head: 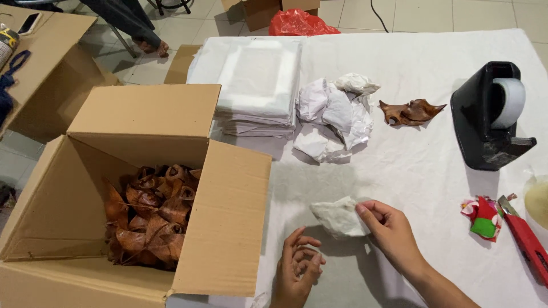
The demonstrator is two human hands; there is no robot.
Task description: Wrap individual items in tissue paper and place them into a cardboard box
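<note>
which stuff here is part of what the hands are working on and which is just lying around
In hand:
right hand pinching a white wrapped bundle
left hand beside it
stack of white paper sheets
brown carved wooden piece
open cardboard box of similar pieces
black tape dispenser

Lying about:
red utility knife
red plastic bag

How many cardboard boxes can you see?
3: an open box of brown carvings beside the table, another at far left, a third on the floor at top. More may be hidden.
</note>
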